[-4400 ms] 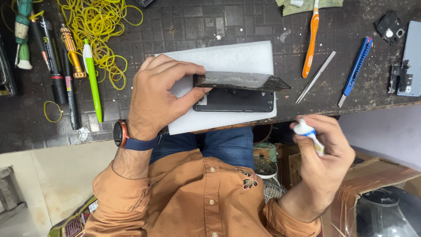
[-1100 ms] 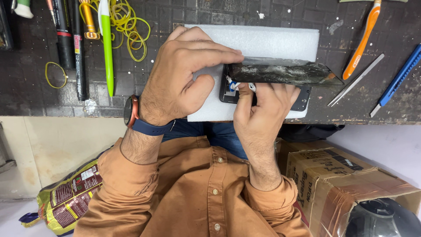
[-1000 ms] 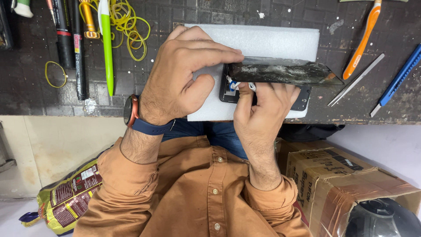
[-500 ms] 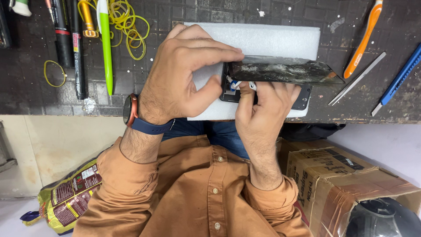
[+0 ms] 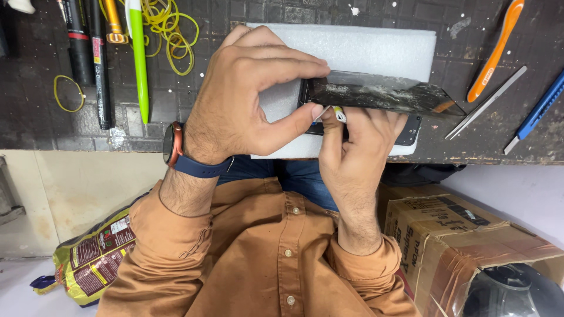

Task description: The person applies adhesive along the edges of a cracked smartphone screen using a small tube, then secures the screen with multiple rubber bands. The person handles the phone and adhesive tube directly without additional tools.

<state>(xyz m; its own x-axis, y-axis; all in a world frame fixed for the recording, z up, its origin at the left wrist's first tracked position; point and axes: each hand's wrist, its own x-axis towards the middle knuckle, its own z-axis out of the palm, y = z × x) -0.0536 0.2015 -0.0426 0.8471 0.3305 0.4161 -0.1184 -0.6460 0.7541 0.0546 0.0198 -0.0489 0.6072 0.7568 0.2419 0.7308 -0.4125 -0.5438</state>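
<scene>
A dark phone lies on a white foam pad at the near edge of the black bench. Its cracked screen panel is lifted open like a lid. My left hand pinches the panel's left end, thumb below and fingers on top. My right hand holds a small white tube with its tip at the gap between panel and phone body, beside my left thumb.
Left of the pad lie a green pen, dark tools and yellow rubber bands. To the right are an orange pry tool, a thin metal rod and a blue cutter. A cardboard box stands below.
4.4 s ago my right hand was down by my lap with the white tube; it has come up to the phone. Over the last second both hands have stayed nearly still.
</scene>
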